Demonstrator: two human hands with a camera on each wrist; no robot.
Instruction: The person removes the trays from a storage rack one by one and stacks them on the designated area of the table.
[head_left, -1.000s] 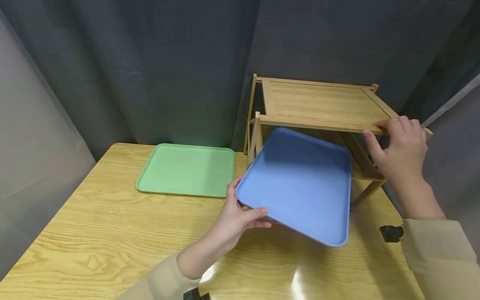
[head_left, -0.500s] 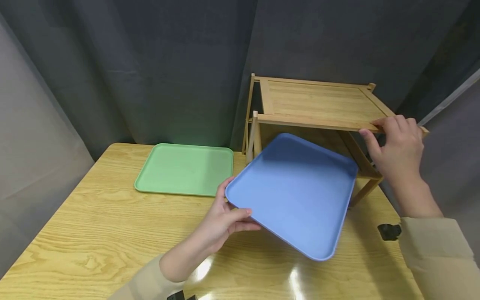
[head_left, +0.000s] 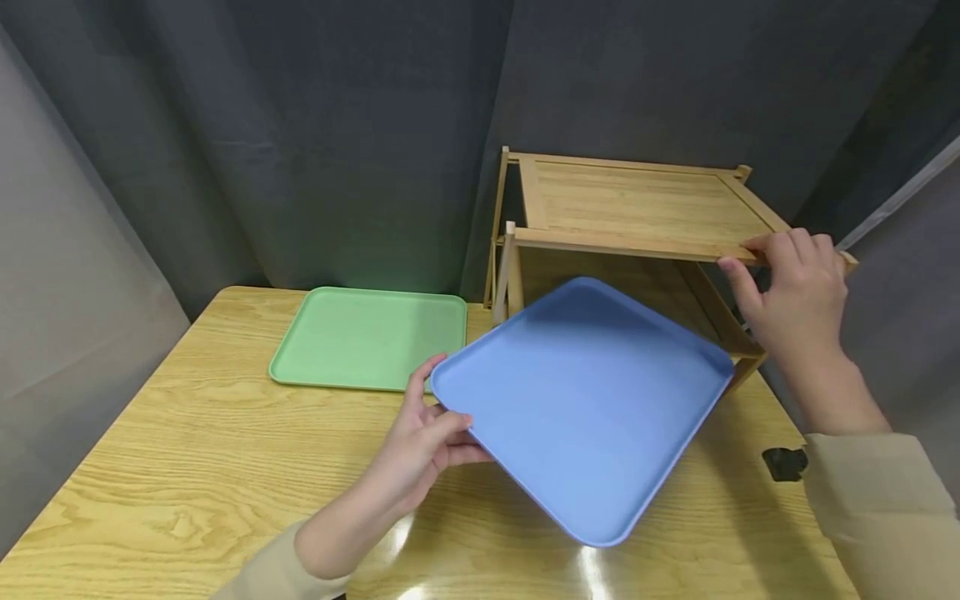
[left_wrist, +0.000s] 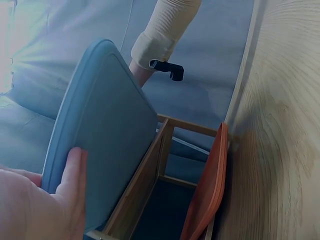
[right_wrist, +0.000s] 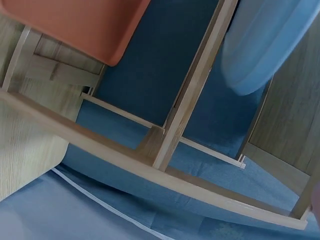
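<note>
From my head view, the flat blue plastic tray (head_left: 585, 400) hides the lower part of the slatted bamboo shelf rack (head_left: 637, 204) at upper right, and my left hand's fingers (head_left: 431, 437) vanish beneath its corner. The orange tray (left_wrist: 210, 185) is cut off at the left wrist frame's bottom edge.

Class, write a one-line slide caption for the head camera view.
Left hand grips a blue tray over the table; right hand holds the wooden rack.
</note>
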